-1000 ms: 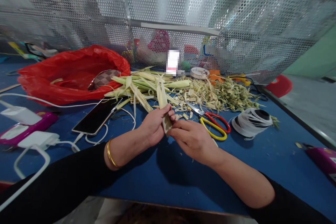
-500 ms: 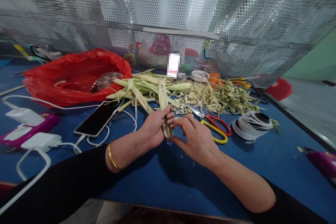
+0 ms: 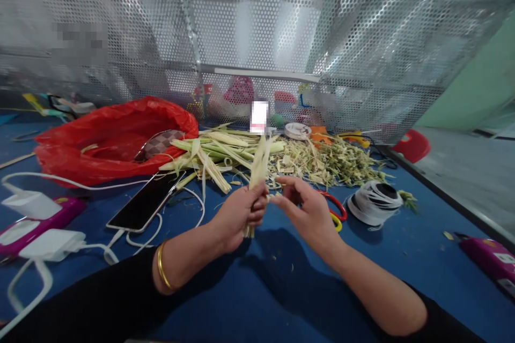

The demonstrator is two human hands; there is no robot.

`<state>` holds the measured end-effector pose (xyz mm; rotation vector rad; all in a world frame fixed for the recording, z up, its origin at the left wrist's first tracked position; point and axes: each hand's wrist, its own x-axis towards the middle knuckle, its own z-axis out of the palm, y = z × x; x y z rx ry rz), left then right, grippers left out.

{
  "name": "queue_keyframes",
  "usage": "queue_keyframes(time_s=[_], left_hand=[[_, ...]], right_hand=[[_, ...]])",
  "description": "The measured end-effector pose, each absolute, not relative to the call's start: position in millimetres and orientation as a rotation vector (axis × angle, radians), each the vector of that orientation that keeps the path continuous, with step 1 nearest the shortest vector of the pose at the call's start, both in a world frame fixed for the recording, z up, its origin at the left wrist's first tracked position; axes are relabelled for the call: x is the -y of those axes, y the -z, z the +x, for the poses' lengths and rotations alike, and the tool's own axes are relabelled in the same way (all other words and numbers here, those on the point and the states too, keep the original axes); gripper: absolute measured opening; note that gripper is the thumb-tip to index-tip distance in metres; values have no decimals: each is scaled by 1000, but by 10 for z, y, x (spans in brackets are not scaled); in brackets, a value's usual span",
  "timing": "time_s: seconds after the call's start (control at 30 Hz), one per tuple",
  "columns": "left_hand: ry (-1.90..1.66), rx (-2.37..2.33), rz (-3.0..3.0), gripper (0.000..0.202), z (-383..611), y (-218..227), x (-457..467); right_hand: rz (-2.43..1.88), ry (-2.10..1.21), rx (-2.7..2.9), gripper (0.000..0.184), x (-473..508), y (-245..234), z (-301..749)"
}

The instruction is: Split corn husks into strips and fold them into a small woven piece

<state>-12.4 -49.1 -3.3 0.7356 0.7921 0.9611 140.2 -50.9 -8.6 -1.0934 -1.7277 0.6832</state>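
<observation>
My left hand [image 3: 245, 210] is closed around a bundle of pale corn husks [image 3: 260, 163], held upright with the cut ends showing under the fist. To its right, my right hand [image 3: 306, 209] has curled fingers, and its thumb and fingertips meet a small pale strip of husk [image 3: 272, 196] beside the bundle. Part of that grip is hidden. Behind my hands lies a heap of long greenish-yellow husks [image 3: 217, 153]. Scissors with red and yellow handles [image 3: 338, 208] are partly covered by my right hand.
Dry shreds and trimmings [image 3: 314, 161] pile up right of the husks. A reel of white ribbon [image 3: 374, 203] stands near the right edge. On the left are a red plastic bag [image 3: 96, 150], a phone [image 3: 145, 203] and white chargers [image 3: 52, 244] with cables. A perforated metal screen [image 3: 257, 27] rises behind.
The view has tilted up slightly. My left hand has turned its fist around the husk bundle, which now leans a little right. My right hand has drawn slightly away from it.
</observation>
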Motion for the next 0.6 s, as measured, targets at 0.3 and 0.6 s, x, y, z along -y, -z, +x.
queue_keyframes(time_s=[0.3,0.6], left_hand=[[-708,-955,1032,50,-58,59,673],[-610,-985,1146,52,-79,50,675]], right_hand=[[-1001,-1650,1204,32,482,18,1352],[-892,-1537,1011,31,352,-67,1476]])
